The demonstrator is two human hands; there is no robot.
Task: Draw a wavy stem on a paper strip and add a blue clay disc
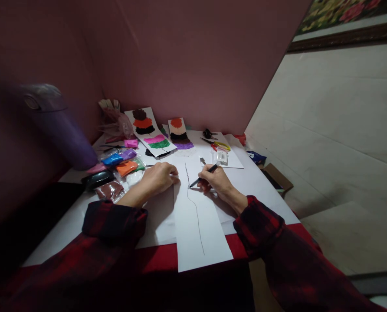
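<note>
A long white paper strip [198,225] lies in front of me on the table, with a thin dark wavy line drawn down its length. My right hand [214,180] is closed around a black pen [204,175], whose tip touches the paper near the line. My left hand [159,177] rests with curled fingers on the strip's left edge, pressing it down. Both arms wear dark red checked sleeves.
Small bags of coloured clay [122,162] lie to the left. White cards with coloured clay patches [149,130] lean at the back. Scissors [218,146] lie behind the strip. A purple bottle [60,125] stands far left. A cardboard box [276,177] sits off the table's right edge.
</note>
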